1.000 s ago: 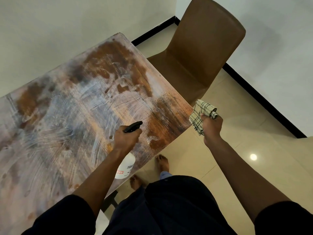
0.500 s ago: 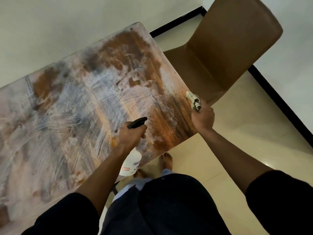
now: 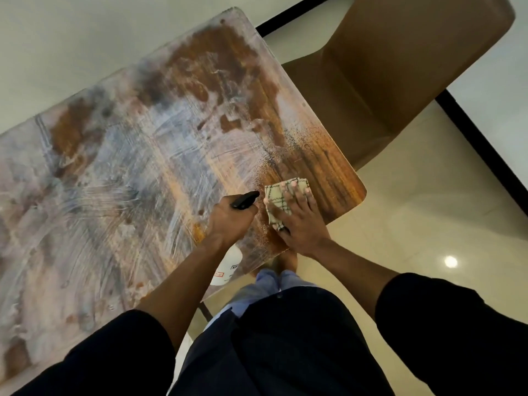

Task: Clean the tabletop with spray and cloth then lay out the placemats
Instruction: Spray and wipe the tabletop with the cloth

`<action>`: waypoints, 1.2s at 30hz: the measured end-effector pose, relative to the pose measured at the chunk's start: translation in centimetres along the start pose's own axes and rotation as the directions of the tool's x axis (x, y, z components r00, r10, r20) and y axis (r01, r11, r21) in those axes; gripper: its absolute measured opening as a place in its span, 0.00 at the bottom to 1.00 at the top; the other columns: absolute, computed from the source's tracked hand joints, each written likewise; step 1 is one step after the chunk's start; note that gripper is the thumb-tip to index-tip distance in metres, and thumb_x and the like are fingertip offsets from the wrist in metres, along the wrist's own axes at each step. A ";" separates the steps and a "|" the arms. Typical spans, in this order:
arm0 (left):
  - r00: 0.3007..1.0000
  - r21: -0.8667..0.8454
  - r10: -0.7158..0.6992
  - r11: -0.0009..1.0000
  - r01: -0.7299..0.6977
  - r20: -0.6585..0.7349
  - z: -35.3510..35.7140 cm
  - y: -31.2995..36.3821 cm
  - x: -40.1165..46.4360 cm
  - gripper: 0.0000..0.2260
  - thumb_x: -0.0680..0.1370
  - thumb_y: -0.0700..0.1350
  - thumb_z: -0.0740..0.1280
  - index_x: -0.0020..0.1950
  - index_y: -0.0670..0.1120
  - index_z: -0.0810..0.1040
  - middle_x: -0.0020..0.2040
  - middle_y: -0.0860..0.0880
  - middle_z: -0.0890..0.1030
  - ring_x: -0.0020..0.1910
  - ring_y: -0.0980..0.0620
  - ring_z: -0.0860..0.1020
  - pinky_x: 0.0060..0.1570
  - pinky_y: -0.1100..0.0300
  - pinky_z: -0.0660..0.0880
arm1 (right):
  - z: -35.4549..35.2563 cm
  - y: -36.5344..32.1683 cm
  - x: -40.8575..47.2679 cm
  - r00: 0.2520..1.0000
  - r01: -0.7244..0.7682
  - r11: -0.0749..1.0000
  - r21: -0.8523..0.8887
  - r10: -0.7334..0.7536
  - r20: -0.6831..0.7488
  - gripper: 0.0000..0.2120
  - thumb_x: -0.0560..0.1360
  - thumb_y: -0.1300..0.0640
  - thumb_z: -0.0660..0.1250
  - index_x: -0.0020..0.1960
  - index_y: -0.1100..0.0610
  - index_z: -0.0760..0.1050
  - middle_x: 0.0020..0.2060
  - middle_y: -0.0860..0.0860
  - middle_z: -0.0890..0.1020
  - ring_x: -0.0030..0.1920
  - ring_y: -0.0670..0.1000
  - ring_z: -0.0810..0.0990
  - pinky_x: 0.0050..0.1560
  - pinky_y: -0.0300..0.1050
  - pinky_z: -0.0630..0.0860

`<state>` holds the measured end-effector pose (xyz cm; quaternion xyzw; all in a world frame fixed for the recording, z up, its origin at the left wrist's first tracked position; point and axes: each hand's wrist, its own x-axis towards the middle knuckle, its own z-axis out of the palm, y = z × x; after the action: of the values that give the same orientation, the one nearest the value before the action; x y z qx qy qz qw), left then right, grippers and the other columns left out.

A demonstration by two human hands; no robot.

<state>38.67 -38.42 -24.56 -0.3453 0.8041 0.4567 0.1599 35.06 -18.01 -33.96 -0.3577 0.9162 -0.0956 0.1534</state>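
Black sleeves frame the near edge, and from them the left hand [image 3: 228, 217] has its grip curled round a spray bottle [image 3: 227, 267], black nozzle pointing over the desk [image 3: 114, 181] and white body hanging below the wrist. Just beside it, the right hand [image 3: 297, 215] lies flat with straight fingers, its grip wide, pressing a checked cloth [image 3: 275, 197] onto the wet wooden corner of the desk. Farther off, streaky smears cover the desk, and a brown chair [image 3: 385, 81] stands at its far end on the pale tiled floor [image 3: 414, 224].
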 end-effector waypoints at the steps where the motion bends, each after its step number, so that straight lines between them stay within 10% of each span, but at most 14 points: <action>1: 1.000 0.028 0.011 1.000 -0.011 0.008 -0.1 0.0 0.4 0.18 0.80 0.46 0.71 0.69 0.57 0.84 0.33 0.54 0.85 0.25 0.50 0.81 0.34 0.44 0.86 | 0.5 0.2 -1.1 1.000 0.014 1.000 -0.019 -0.014 -0.005 0.37 0.79 0.42 0.64 0.85 0.40 0.53 0.83 0.61 0.57 0.84 0.64 0.46 0.81 0.68 0.46; 13: 0.989 0.144 -0.018 0.990 -0.004 0.149 0.6 0.5 3.3 0.16 0.79 0.52 0.72 0.67 0.57 0.84 0.47 0.49 0.88 0.37 0.45 0.86 0.43 0.44 0.87 | -1.3 5.2 1.9 0.838 -0.539 0.842 0.025 0.539 -0.078 0.31 0.84 0.37 0.46 0.85 0.41 0.48 0.85 0.58 0.47 0.84 0.63 0.42 0.81 0.68 0.43; 25: 0.977 0.172 0.013 0.984 -0.050 0.213 -0.6 -0.9 3.9 0.19 0.80 0.48 0.71 0.72 0.52 0.83 0.41 0.47 0.87 0.30 0.49 0.83 0.39 0.46 0.87 | 1.8 -1.6 -1.2 0.992 -0.128 0.991 -0.041 0.128 -0.003 0.32 0.84 0.41 0.56 0.85 0.43 0.50 0.84 0.60 0.55 0.84 0.64 0.48 0.80 0.71 0.46; 36: 0.976 0.163 0.001 0.986 -0.037 0.217 -0.3 -0.6 4.1 0.22 0.78 0.50 0.72 0.72 0.53 0.82 0.45 0.48 0.88 0.26 0.54 0.83 0.36 0.54 0.86 | -1.6 4.8 1.4 0.859 -0.512 0.859 -0.003 0.512 0.005 0.30 0.86 0.38 0.45 0.85 0.40 0.41 0.85 0.56 0.40 0.84 0.60 0.37 0.80 0.66 0.39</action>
<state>36.16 -40.58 -27.14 -0.2716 0.8205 0.4243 0.2701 30.50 -15.33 -34.14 -0.1017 0.9779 -0.0497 0.1758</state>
